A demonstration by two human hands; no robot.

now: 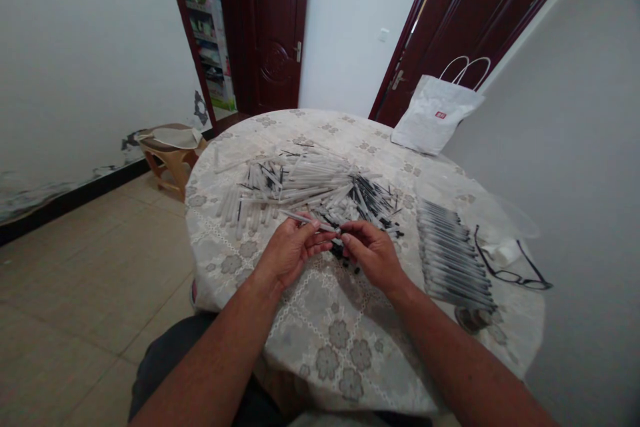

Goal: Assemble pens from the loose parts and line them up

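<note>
Left hand (293,247) grasps a slim, pale plastic tube (299,217), slanted above the round tabletop; right hand (373,253) has fingertips drawn together at the tube's lower end, though I cannot tell whether they grip it or a small part; just beyond, a loose heap (317,177) of smooth, translucent tubes mingles with thin black rods (367,195); rightward, slender grey pens (450,250) lie in parallel, glasses (517,277) beside them; underneath, flowered, lacy cloth (320,327); farther off, a creased white bag (433,113).

Red label (441,115) on white bag (425,107), illegible at this size
</note>
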